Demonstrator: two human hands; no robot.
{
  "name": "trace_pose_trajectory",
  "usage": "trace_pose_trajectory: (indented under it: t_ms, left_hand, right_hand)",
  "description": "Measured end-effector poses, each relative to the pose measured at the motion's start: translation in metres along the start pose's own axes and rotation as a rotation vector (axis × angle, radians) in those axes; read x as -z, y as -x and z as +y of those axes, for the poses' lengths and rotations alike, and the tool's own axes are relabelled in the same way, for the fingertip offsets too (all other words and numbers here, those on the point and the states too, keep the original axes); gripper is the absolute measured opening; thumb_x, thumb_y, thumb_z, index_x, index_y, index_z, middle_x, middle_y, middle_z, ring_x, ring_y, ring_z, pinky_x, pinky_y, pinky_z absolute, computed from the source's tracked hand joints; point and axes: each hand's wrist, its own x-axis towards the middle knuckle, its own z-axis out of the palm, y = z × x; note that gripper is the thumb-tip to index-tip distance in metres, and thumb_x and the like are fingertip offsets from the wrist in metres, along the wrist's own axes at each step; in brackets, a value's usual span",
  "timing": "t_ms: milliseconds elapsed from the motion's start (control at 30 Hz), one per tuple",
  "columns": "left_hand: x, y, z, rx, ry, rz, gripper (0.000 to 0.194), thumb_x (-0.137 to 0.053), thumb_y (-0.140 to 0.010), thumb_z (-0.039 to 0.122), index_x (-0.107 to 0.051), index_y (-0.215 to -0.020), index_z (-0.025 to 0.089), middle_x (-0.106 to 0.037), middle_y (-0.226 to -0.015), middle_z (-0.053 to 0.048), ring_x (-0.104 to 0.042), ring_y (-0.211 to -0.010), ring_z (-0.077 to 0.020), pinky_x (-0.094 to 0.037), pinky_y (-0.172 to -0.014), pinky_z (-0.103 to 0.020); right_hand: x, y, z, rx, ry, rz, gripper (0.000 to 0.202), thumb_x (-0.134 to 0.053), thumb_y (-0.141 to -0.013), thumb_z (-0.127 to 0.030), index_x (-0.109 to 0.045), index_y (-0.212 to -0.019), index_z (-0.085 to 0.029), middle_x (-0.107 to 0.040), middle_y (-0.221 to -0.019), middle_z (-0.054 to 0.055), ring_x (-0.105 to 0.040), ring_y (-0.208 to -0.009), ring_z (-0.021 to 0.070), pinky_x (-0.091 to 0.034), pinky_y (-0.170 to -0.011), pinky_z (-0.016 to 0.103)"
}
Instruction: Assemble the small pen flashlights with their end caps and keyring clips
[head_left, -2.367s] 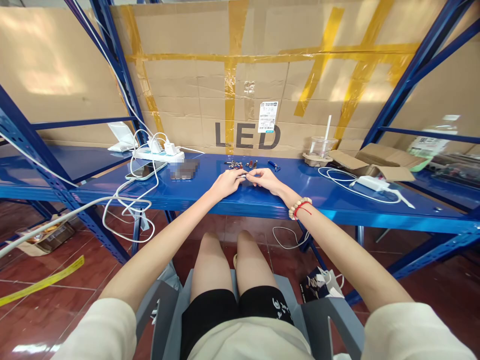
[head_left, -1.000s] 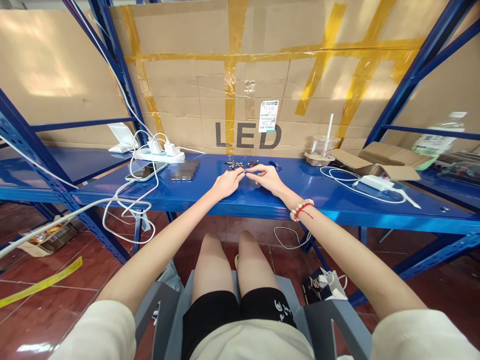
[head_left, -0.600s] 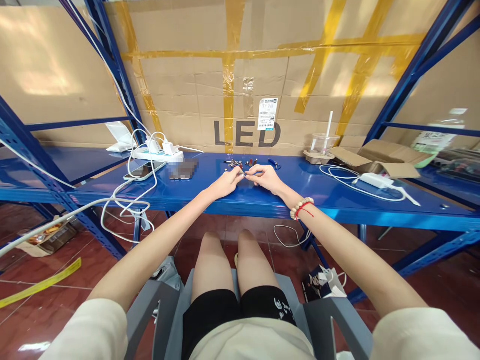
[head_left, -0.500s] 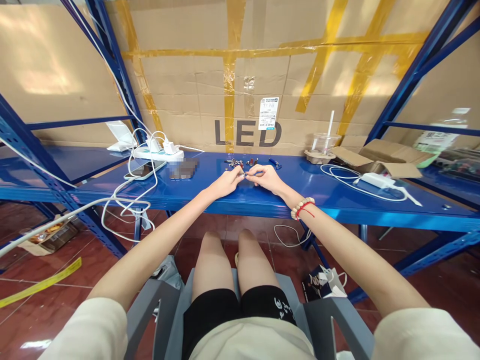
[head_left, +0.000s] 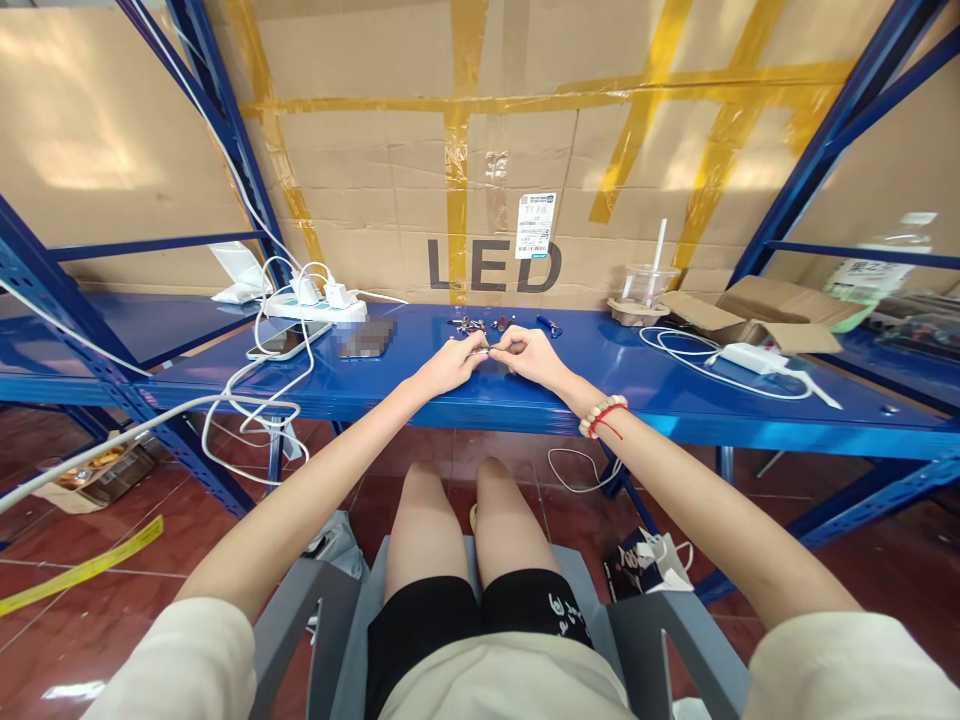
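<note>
My left hand (head_left: 454, 366) and my right hand (head_left: 528, 357) meet above the front part of the blue shelf (head_left: 375, 385). The fingers of both are pinched on something tiny between them, too small to name. Just beyond the fingertips lies a loose group of small metallic and red items (head_left: 469, 326). A small dark blue item (head_left: 550, 326) rests behind my right hand. A beaded bracelet with a red string (head_left: 604, 414) circles my right wrist.
Left on the shelf are a power strip (head_left: 319, 308), a phone (head_left: 289, 341) and white cables. To the right stand a plastic cup (head_left: 646, 288), an open cardboard box (head_left: 780, 305) and a white adapter (head_left: 754, 359). A large cardboard panel (head_left: 360, 200) rises behind.
The pinching fingers of my right hand have shifted slightly against those of my left. The items on the shelf lie as before.
</note>
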Motion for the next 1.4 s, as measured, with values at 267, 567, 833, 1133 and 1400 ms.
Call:
trace_pose_trajectory:
  t_ms: [267,567,833,1133,1400]
  left_hand:
    - [0.003,-0.001,0.002,-0.043,-0.084,-0.016,0.015,-0.042,-0.086,0.023,-0.056,-0.091,0.018,-0.066,-0.084,-0.002,-0.06,-0.074,-0.0154,-0.041,-0.069,-0.024]
    - [-0.001,-0.003,0.004,0.0,-0.098,0.017,0.022,-0.046,-0.082,0.019,-0.061,-0.098,0.018,-0.069,-0.086,-0.003,-0.062,-0.077,-0.0162,-0.043,-0.073,-0.025]
    - [0.001,-0.003,0.017,0.185,-0.208,0.062,0.024,-0.039,-0.089,0.028,-0.059,-0.102,0.023,-0.069,-0.094,-0.003,-0.063,-0.088,-0.0194,-0.044,-0.073,-0.026]
    - [0.003,-0.004,0.019,0.298,-0.239,0.033,0.031,-0.031,-0.093,0.037,-0.057,-0.108,0.027,-0.068,-0.094,-0.002,-0.062,-0.094,-0.0207,-0.044,-0.077,-0.029]
    - [0.0,-0.004,0.013,0.228,-0.178,-0.01,0.029,-0.031,-0.092,0.037,-0.055,-0.105,0.027,-0.065,-0.106,-0.002,-0.06,-0.099,-0.0226,-0.044,-0.078,-0.031]
  right_hand:
    - [0.001,0.001,-0.002,-0.127,0.027,-0.09,0.044,-0.07,-0.057,-0.057,-0.052,-0.056,-0.016,-0.05,-0.046,-0.002,-0.043,-0.042,0.008,-0.035,-0.047,0.024]
    - [0.001,-0.002,0.002,-0.191,0.038,-0.089,0.047,-0.067,-0.059,-0.061,-0.052,-0.053,-0.016,-0.049,-0.042,-0.003,-0.041,-0.044,0.0076,-0.033,-0.05,0.023]
    - [0.0,-0.005,0.004,-0.105,-0.019,-0.007,0.046,-0.067,-0.063,-0.059,-0.057,-0.063,-0.015,-0.055,-0.055,-0.001,-0.043,-0.04,0.0058,-0.035,-0.045,0.022]
    - [0.001,-0.006,0.005,-0.022,-0.037,0.145,0.046,-0.072,-0.058,-0.055,-0.07,-0.078,-0.013,-0.065,-0.089,0.009,-0.047,-0.043,0.0056,-0.039,-0.043,0.026]
    - [0.002,-0.005,0.008,-0.081,-0.135,0.098,0.043,-0.078,-0.049,-0.052,-0.068,-0.064,-0.013,-0.065,-0.081,0.007,-0.045,-0.044,0.0054,-0.039,-0.041,0.024]
